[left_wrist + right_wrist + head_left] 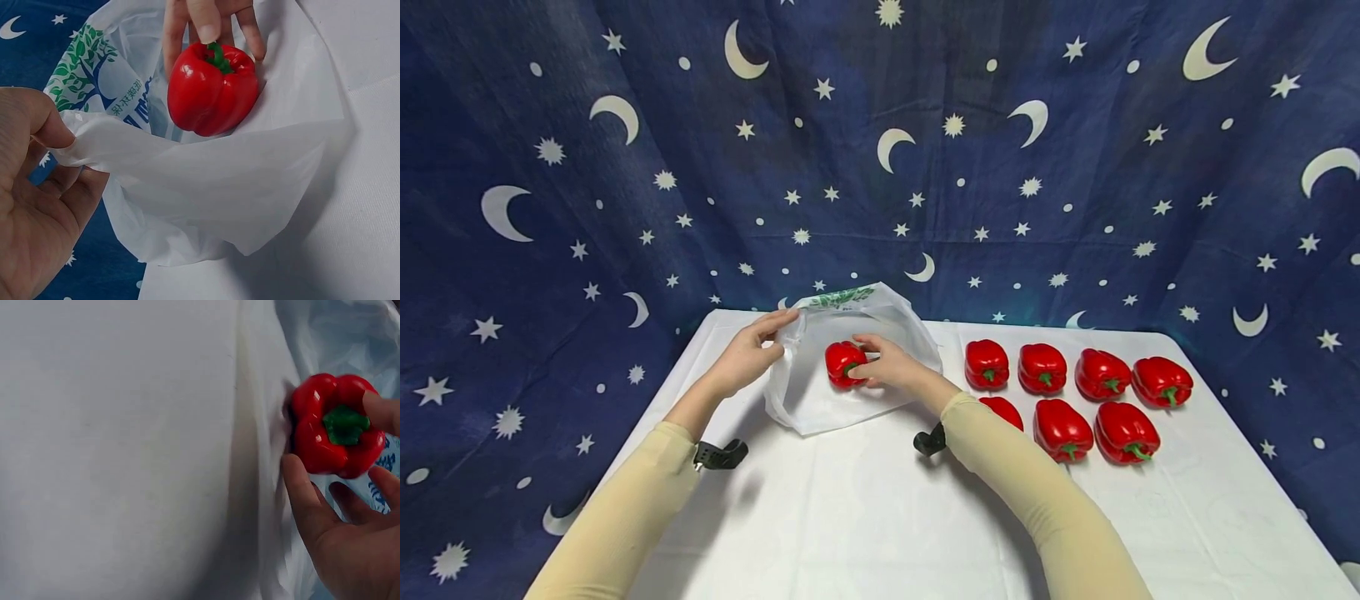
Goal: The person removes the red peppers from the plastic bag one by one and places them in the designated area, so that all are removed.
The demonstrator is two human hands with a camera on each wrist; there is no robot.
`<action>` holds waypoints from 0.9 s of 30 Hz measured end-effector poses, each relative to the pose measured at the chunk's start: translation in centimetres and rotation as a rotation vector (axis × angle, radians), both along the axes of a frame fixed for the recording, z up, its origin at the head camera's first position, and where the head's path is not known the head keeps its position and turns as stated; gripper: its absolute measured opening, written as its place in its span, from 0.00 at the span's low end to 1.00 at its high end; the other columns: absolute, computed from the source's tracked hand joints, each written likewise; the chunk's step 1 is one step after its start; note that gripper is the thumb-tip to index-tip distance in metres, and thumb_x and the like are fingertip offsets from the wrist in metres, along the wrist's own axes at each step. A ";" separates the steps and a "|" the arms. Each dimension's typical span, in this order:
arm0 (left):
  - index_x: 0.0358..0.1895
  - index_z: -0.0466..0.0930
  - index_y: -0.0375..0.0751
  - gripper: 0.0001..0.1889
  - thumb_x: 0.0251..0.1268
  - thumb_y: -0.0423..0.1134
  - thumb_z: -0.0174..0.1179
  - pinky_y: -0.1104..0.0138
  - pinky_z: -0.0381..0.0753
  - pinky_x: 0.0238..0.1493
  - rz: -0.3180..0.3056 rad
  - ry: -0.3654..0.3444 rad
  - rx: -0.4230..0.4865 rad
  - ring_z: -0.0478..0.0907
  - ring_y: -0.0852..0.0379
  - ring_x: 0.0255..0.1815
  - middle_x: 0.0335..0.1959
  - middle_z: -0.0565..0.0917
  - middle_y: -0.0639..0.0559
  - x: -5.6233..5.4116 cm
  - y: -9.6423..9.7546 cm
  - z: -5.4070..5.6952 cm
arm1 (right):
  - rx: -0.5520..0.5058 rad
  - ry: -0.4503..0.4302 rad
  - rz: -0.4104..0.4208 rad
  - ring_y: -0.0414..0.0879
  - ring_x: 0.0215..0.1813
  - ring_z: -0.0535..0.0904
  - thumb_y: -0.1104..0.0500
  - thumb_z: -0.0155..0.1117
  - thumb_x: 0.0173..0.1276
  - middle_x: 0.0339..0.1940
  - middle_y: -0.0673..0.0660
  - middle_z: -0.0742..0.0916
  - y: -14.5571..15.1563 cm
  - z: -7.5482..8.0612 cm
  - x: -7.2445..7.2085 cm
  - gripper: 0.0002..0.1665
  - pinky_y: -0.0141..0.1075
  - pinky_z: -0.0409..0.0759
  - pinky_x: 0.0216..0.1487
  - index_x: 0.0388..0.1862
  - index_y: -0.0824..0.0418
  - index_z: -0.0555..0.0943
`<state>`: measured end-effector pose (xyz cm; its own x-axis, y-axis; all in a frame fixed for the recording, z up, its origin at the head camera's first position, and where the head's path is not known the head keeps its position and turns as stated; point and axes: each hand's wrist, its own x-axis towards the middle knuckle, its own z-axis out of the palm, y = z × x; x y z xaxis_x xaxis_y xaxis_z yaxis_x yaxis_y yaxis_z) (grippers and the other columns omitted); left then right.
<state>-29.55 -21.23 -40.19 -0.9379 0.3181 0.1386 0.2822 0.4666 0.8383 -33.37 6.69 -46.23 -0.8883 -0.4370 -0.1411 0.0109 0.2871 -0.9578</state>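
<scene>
A white plastic bag with a green tree print lies with its mouth spread open on the table. My left hand pinches the left edge of its mouth between thumb and fingers, as the left wrist view shows closely. Inside the mouth is a red bell pepper with a green stem. My right hand holds this pepper, reaching in from the right with the thumb by the stem and the fingers around the side. Whether the pepper rests on the bag's inside is unclear.
More red bell peppers stand in two rows on the right of the white-covered table, among them a back-row pepper and a front-row pepper. The right forearm partly covers one pepper. A dark blue curtain hangs behind.
</scene>
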 end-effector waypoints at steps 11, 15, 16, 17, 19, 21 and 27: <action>0.78 0.66 0.42 0.32 0.69 0.26 0.48 0.46 0.62 0.72 -0.010 -0.008 -0.001 0.59 0.42 0.78 0.81 0.58 0.46 -0.1 0.5 0.2 | -0.085 -0.177 0.045 0.56 0.65 0.75 0.57 0.73 0.65 0.76 0.61 0.69 -0.1 0.6 -1.6 0.48 0.51 0.83 0.52 0.81 0.58 0.63; 0.78 0.66 0.43 0.32 0.69 0.26 0.48 0.47 0.62 0.72 -0.013 -0.008 0.001 0.59 0.42 0.77 0.81 0.59 0.47 -0.2 0.5 0.2 | -0.064 -0.186 0.065 0.57 0.65 0.74 0.56 0.74 0.64 0.76 0.61 0.69 -0.3 0.7 -2.2 0.49 0.50 0.85 0.49 0.81 0.57 0.62; 0.78 0.66 0.43 0.33 0.69 0.26 0.48 0.47 0.63 0.72 -0.013 -0.007 0.003 0.59 0.42 0.77 0.81 0.59 0.47 -0.2 0.5 0.1 | -0.060 -0.188 0.071 0.57 0.66 0.73 0.57 0.74 0.64 0.76 0.61 0.68 -0.4 0.7 -2.2 0.50 0.50 0.85 0.49 0.81 0.57 0.62; 0.78 0.66 0.43 0.33 0.69 0.26 0.48 0.47 0.63 0.72 -0.014 -0.007 0.006 0.60 0.42 0.77 0.81 0.59 0.47 -0.2 0.5 0.1 | -0.056 -0.188 0.076 0.57 0.66 0.73 0.57 0.74 0.63 0.77 0.61 0.68 -0.4 0.7 -2.3 0.50 0.50 0.85 0.48 0.81 0.57 0.62; 0.78 0.66 0.43 0.33 0.69 0.26 0.49 0.48 0.64 0.71 -0.014 -0.007 0.010 0.61 0.42 0.76 0.81 0.59 0.47 -0.3 0.5 0.1 | -0.048 -0.187 0.081 0.57 0.66 0.73 0.57 0.74 0.63 0.77 0.61 0.68 -0.5 0.8 -2.4 0.50 0.51 0.85 0.47 0.81 0.57 0.63; 0.78 0.66 0.43 0.33 0.69 0.26 0.49 0.48 0.64 0.71 -0.016 -0.009 0.014 0.61 0.42 0.76 0.81 0.59 0.47 -0.3 0.5 0.0 | -0.042 -0.184 0.084 0.57 0.65 0.73 0.57 0.75 0.62 0.77 0.61 0.68 -0.5 0.9 -2.4 0.50 0.51 0.85 0.47 0.81 0.58 0.63; 0.78 0.66 0.44 0.33 0.69 0.26 0.49 0.47 0.65 0.71 -0.012 -0.021 0.013 0.61 0.42 0.76 0.81 0.59 0.48 -0.4 0.4 -0.1 | -0.031 -0.180 0.088 0.56 0.62 0.76 0.56 0.76 0.62 0.73 0.61 0.71 -0.7 1.0 -2.3 0.49 0.51 0.85 0.47 0.80 0.60 0.65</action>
